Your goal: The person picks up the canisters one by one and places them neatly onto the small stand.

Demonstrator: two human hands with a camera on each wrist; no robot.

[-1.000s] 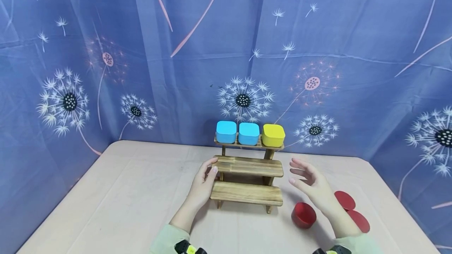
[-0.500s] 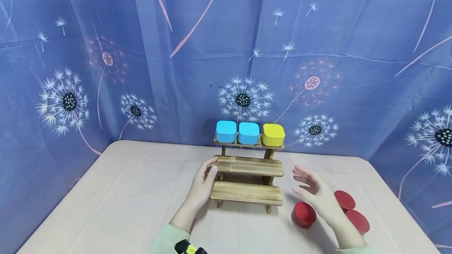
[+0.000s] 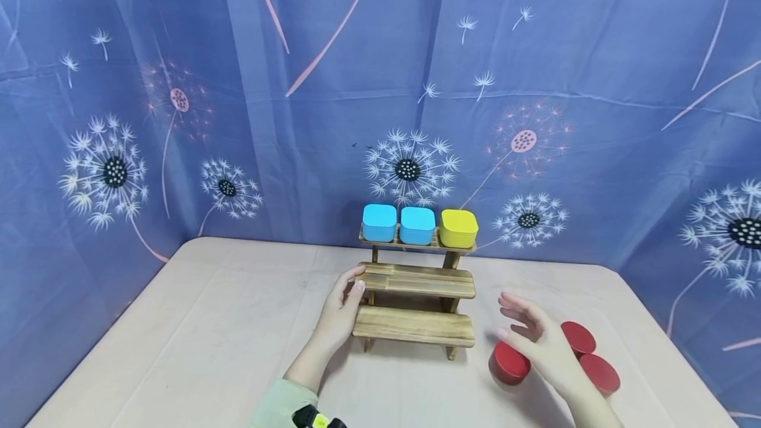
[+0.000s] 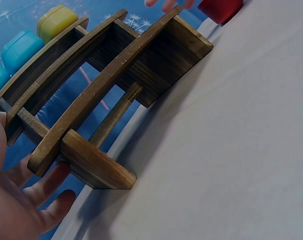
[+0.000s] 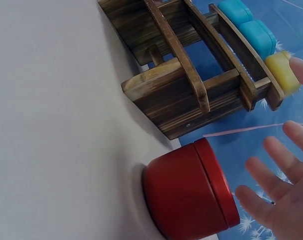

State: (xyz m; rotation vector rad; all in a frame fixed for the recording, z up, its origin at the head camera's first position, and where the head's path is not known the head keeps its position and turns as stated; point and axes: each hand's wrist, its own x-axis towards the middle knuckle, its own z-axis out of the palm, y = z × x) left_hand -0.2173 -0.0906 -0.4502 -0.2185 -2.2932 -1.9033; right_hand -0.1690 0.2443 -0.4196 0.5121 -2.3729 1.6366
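Two hands appear: the left (image 3: pixel 339 312) grips a grained wooden stand (image 3: pixel 416 325), the right (image 3: pixel 542 342) hovers loose-fingered by a cylindrical red box (image 3: pixel 509 364).

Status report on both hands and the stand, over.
Left hand grips wooden stand at left end. Right hand near leftmost red container, holding nothing. Nothing visible between hand and container.

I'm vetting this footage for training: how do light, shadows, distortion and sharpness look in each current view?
Head view: brightest and fairly even, with a soft shadow near the front red container; left wrist view: dimmer, the wooden rack's boards looking bowed, its shadow dark on the table; right wrist view: also dim, the yellow box slightly soft.
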